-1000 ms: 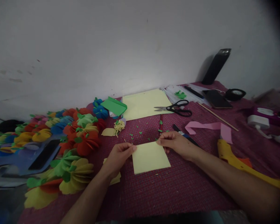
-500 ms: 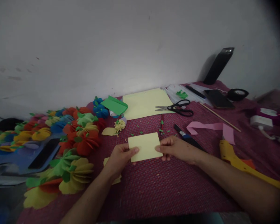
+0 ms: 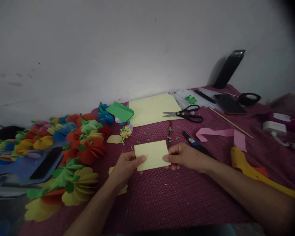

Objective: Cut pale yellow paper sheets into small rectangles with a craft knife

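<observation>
A pale yellow rectangle of paper [image 3: 152, 153] is held level above the checked red cloth, pinched at both ends. My left hand [image 3: 127, 166] is closed on its left end, thumb on top and fingers beneath. On the right end my right hand [image 3: 183, 157] grips the same way. Whether it is one sheet or several stacked, I cannot tell. Partly hidden behind my left wrist lie more yellow paper pieces [image 3: 123, 190]. Beyond the held paper are a red pencil [image 3: 170, 129], small green scraps and a cut yellow piece [image 3: 114, 139].
Scissors [image 3: 184, 113] rest on a large yellow sheet [image 3: 152, 106] at the back. Colourful paper pumpkins [image 3: 81, 185] crowd the left. To the right are a cutter knife [image 3: 198, 144], a pink strip [image 3: 218, 132], a yellow glue gun [image 3: 250, 175], a wooden stick [image 3: 231, 123] and a phone [image 3: 229, 103].
Both hands keep the same grip on the yellow paper. Only a very slight shift of the whole view shows.
</observation>
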Tool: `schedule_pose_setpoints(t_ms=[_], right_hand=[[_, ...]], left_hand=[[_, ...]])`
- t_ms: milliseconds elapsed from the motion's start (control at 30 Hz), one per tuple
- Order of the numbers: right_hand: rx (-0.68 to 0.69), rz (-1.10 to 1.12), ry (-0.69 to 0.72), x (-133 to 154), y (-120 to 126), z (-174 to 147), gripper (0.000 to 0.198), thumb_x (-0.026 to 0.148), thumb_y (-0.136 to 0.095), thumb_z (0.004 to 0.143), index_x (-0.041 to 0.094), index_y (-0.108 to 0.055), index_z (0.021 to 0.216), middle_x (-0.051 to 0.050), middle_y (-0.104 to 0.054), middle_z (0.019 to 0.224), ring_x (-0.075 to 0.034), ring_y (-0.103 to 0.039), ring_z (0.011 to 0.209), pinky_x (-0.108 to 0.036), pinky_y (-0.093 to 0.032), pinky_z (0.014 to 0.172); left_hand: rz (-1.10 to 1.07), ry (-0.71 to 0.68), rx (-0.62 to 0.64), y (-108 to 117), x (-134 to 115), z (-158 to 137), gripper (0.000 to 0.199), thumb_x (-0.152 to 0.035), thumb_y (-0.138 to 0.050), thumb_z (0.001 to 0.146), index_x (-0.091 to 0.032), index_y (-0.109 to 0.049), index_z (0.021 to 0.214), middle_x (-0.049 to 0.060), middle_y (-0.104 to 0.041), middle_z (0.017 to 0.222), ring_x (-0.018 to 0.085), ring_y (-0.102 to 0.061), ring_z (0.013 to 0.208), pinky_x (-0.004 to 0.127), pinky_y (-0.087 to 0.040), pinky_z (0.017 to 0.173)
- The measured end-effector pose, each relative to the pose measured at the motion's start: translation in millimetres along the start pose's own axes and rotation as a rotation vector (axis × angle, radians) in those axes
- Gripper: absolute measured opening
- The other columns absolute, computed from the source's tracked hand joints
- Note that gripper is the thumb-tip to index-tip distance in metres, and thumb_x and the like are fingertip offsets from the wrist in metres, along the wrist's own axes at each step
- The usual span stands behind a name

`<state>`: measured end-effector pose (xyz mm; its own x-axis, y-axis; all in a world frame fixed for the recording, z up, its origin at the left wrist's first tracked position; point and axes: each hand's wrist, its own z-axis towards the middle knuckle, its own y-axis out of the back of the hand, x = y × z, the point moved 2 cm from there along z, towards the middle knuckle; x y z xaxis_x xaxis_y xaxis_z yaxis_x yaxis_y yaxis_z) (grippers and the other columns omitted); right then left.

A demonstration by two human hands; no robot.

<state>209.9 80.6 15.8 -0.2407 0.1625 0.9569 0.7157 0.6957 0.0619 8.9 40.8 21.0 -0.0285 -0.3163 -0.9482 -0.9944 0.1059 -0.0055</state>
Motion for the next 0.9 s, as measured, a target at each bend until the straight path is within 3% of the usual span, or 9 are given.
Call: schedule_pose_setpoints(t_ms=[167,267,367,500,667,900], right_hand=[[0.013,-0.005,-0.001,1.3,0.0,0.2,0.03,0.041,-0.054,0.072,0.012,-0.062,0.07,-0.004,-0.064,0.066,-0.006,-0.05,0.046,-0.018,-0.037,0.044],[0.036,-0.022,0.0,2.3,-1.8,-1.5,0.03,0.04,-0.053,0.072,0.011,-0.061,0.068,-0.004,-0.063,0.064,-0.006,-0.05,0.045,-0.017,-0.036,0.043],[0.101,-0.082,-0.019,0.4,-6.6,-4.9,0.027,0.036,-0.053,0.073,0.011,-0.06,0.065,-0.001,-0.058,0.053,-0.006,-0.048,0.043,-0.016,-0.036,0.043],[0.263,-0.136,-0.046,-5.6,-17.1,-9.2,0.022,0.031,-0.052,0.073,0.011,-0.061,0.067,0.0,-0.058,0.055,-0.006,-0.049,0.044,-0.016,-0.037,0.043],[0.363,-0.129,-0.045,-8.1,-29.0,-11.5,0.018,0.025,-0.051,0.073,0.011,-0.061,0.067,-0.001,-0.058,0.059,-0.005,-0.049,0.045,-0.015,-0.037,0.043],[0.38,-0.119,-0.058,-3.1,-34.1,-15.0,0.016,0.023,-0.051,0.072,0.011,-0.059,0.066,0.0,-0.058,0.06,-0.004,-0.047,0.043,-0.015,-0.038,0.042]], left_hand=[[-0.005,0.007,0.029,0.7,1.5,-0.2,0.032,-0.04,-0.065,0.064,-0.008,-0.063,0.072,0.004,-0.061,0.061,0.011,-0.05,0.051,0.021,-0.037,0.048],[-0.077,-0.005,0.032,1.3,-3.2,-1.3,0.035,-0.037,-0.066,0.064,-0.011,-0.061,0.087,0.005,-0.063,0.074,0.015,-0.056,0.065,0.024,-0.041,0.06],[-0.063,-0.025,0.001,1.9,-9.9,-3.6,0.041,-0.037,-0.066,0.063,-0.014,-0.056,0.097,0.003,-0.063,0.079,0.015,-0.056,0.069,0.024,-0.041,0.063],[0.121,0.039,0.139,-4.9,-10.0,-8.5,0.035,-0.039,-0.066,0.062,-0.013,-0.061,0.085,0.002,-0.062,0.07,0.011,-0.054,0.059,0.02,-0.038,0.054],[0.255,0.169,0.362,-15.8,0.5,-13.7,0.028,-0.04,-0.063,0.064,-0.012,-0.062,0.071,-0.001,-0.056,0.056,0.008,-0.047,0.044,0.018,-0.031,0.041],[0.209,0.184,0.375,-17.7,4.7,-11.8,0.031,-0.041,-0.061,0.066,-0.011,-0.059,0.059,-0.003,-0.049,0.047,0.005,-0.038,0.037,0.017,-0.024,0.036]])
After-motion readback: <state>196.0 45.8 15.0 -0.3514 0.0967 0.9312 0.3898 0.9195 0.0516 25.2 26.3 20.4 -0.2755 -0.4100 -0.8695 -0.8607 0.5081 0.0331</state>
